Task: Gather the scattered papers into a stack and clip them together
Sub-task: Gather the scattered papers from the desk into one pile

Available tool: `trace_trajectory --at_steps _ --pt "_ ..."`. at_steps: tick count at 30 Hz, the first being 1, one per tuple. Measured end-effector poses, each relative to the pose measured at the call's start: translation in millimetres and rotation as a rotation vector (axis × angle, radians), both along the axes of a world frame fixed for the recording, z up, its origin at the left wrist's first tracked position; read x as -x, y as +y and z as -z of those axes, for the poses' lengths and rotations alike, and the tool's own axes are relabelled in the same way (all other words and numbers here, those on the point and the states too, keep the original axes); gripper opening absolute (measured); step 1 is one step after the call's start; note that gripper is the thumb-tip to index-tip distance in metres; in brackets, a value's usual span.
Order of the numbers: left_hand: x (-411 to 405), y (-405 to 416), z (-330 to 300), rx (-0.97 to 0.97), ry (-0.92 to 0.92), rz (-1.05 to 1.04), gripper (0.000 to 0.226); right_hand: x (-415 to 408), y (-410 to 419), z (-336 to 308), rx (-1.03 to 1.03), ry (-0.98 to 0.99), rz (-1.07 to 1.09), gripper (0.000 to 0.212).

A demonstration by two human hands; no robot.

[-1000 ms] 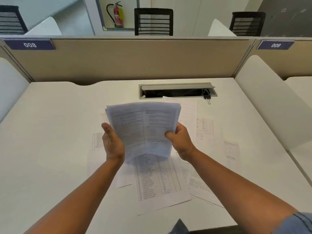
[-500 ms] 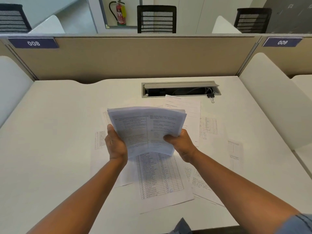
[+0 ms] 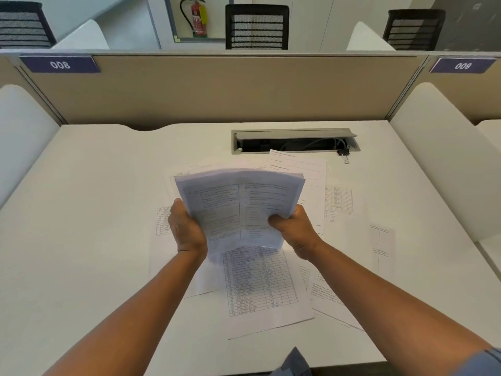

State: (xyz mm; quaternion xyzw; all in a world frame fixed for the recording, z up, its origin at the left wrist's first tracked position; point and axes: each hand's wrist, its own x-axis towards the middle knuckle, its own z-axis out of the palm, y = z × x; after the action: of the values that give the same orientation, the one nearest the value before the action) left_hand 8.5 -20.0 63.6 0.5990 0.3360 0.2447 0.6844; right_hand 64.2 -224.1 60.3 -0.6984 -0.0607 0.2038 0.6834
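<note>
**Desk:** Head view — what do the hands hold?

**Photographer:** The left hand and right hand grip opposite lower edges of a bowed sheaf of white printed paper sheets, held above the smooth white laminate desk. The right thumb curls over the front; the left fingers are hidden behind.

**Desk:** And beneath?

**Photographer:** Loose flat printed pages, some with tables, lie overlapping on the desk. A small black metal binder clip sits just beside the grey rectangular cable tray, near the beige fabric partition.
</note>
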Motion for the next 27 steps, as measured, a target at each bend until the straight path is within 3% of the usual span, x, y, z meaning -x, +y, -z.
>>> trace_trajectory --at_steps 10,12,15,19,21,24,27 --pt "6.1 -3.4 6.8 0.093 -0.013 0.124 0.035 1.2 -1.1 12.4 0.045 0.027 -0.022 0.037" --pt "6.9 -3.3 7.9 0.103 -0.025 0.125 0.041 2.4 -0.8 15.6 0.054 0.041 -0.03 0.035" --pt "7.3 -1.8 4.8 0.19 -0.037 0.153 0.073 3.2 0.9 14.9 0.053 0.054 -0.003 0.026" --pt "6.6 2.6 2.4 0.137 -0.017 0.249 0.095 -0.7 1.3 6.8 0.039 0.093 0.042 0.023" --pt "7.4 3.2 -0.6 0.082 -0.013 0.347 0.09 -3.4 0.4 2.6 0.057 0.085 0.05 0.021" --pt "9.7 6.9 0.6 0.014 0.063 0.514 0.053 -7.2 -3.7 -0.8 0.047 0.099 0.075 0.017" --pt "12.7 14.3 14.1 0.179 0.161 0.691 0.047 -13.1 -11.4 1.5 0.043 0.133 0.112 0.014"
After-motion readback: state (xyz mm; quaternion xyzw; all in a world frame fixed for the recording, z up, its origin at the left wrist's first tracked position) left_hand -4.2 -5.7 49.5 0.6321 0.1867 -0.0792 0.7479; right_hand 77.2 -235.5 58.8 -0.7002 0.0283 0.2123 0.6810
